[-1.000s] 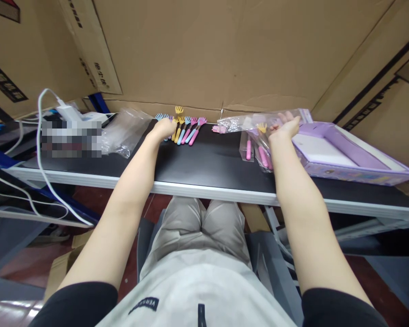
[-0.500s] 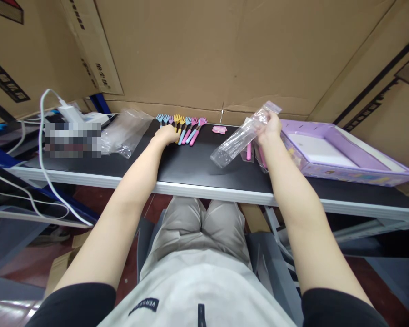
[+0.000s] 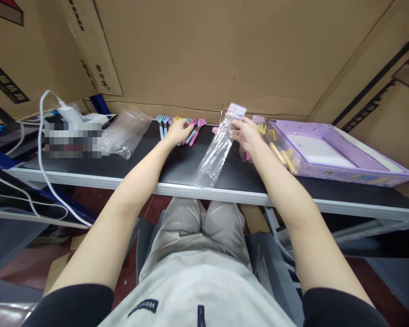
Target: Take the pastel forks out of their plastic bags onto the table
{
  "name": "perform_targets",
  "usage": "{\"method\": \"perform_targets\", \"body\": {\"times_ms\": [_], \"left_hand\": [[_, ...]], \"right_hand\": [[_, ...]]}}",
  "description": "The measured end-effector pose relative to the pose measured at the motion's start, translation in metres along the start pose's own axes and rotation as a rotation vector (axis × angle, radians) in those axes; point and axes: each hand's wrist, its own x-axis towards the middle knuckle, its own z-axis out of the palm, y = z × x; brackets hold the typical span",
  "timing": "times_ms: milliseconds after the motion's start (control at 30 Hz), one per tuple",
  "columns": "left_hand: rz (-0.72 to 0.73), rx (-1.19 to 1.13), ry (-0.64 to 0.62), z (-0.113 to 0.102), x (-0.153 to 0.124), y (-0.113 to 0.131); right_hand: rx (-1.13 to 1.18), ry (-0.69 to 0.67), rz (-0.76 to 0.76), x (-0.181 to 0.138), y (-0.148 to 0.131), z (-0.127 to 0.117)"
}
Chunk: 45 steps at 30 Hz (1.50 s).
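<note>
My right hand (image 3: 248, 134) pinches a long clear plastic bag (image 3: 211, 156) near its printed top card; the bag looks flat and hangs slanting over the table. In the row of toy-like forks (image 3: 195, 136) at the back, with blue, yellow and pink handles, my left hand (image 3: 179, 131) reaches down with its fingers closed together. It covers the middle forks, so whatever lies between its fingertips is hidden. Beside my right forearm lie bagged yellow forks (image 3: 281, 153), partly covered by it. A small pink item (image 3: 215, 130) peeks out behind the bag.
To the right stands a shallow purple box (image 3: 357, 170) with a white inside. A heap of clear bags (image 3: 127, 131) lies on the left, near a white charger and cable (image 3: 42, 131). Cardboard (image 3: 204, 59) walls the back of the black table (image 3: 177, 170).
My right hand has moved left with the bag, which now hangs steeper, and the bagged yellow forks have come into sight. My left hand has shifted right along the fork row.
</note>
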Motion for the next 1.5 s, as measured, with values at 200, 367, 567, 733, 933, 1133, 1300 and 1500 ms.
{"method": "perform_targets", "body": {"times_ms": [200,367,567,733,933,1133,1300,1500], "left_hand": [[0.008,-0.523,-0.229,0.015,-0.017,0.029],[-0.024,-0.580,-0.160,0.014,-0.022,0.037],[-0.072,-0.704,-0.100,0.016,-0.018,0.034],[-0.064,-0.759,-0.072,0.018,-0.014,0.029],[0.016,-0.755,-0.087,0.018,-0.014,0.025],[0.016,-0.748,-0.110,0.021,-0.012,0.023],[0.050,-0.726,-0.128,0.020,-0.014,0.023],[0.053,-0.707,-0.143,0.015,-0.019,0.027]], "right_hand": [[-0.082,-0.192,0.078,-0.009,0.013,0.014],[-0.104,-0.290,0.116,-0.018,0.018,0.023],[-0.131,-0.369,0.150,-0.023,0.020,0.027],[-0.153,-0.393,0.166,-0.019,0.025,0.026],[-0.131,-0.287,0.137,-0.015,0.027,0.025],[-0.056,-0.189,0.063,-0.011,0.026,0.023],[-0.009,-0.200,0.034,-0.005,0.025,0.019],[-0.001,-0.200,0.084,-0.001,0.021,0.014]]}}
